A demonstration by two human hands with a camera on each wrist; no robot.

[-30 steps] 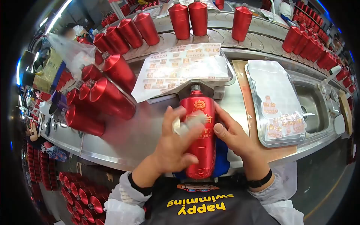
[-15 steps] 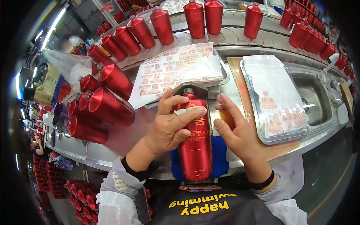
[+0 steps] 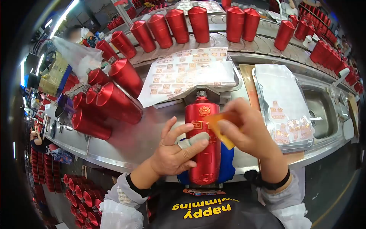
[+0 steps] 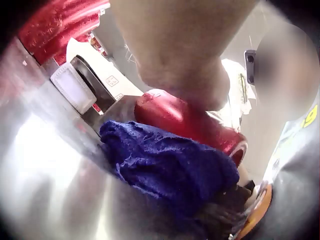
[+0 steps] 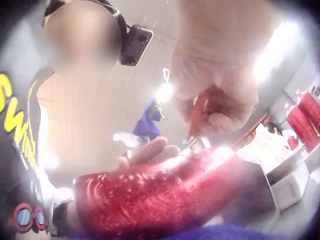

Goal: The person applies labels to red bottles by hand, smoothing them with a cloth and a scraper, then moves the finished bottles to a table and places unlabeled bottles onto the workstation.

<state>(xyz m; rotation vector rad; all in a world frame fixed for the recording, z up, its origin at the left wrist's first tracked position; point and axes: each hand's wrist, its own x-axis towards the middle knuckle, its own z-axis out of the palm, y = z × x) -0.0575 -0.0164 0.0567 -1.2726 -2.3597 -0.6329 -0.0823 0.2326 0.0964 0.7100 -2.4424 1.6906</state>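
A red bottle (image 3: 203, 152) with gold lettering lies in front of the person, its neck away from the body and a blue cloth (image 4: 165, 165) beneath it. From the left, the left hand (image 3: 171, 152) reaches over the bottle, fingers spread and relaxed. Its index finger wears a pale wrap (image 3: 194, 140) and rests on the label area. A flat yellow-orange scraper (image 3: 225, 135) is pinched between the right hand's (image 3: 248, 128) thumb and fingers, tilted over the bottle's right side by the lettering. The right wrist view shows that hand (image 5: 220, 95) close above the bottle.
Printed decal sheets (image 3: 183, 72) lie on a tray beyond the bottle, with another tray of decals (image 3: 284, 103) to the right, near a sink (image 3: 322, 114). Red bottles (image 3: 118, 101) crowd the left side. More bottles (image 3: 198, 24) stand on a curved conveyor behind.
The right hand left the bottle's right side, picked up the yellow scraper and brought it over the label. The left hand's wrapped finger moved down the bottle. Conveyor bottles shifted.
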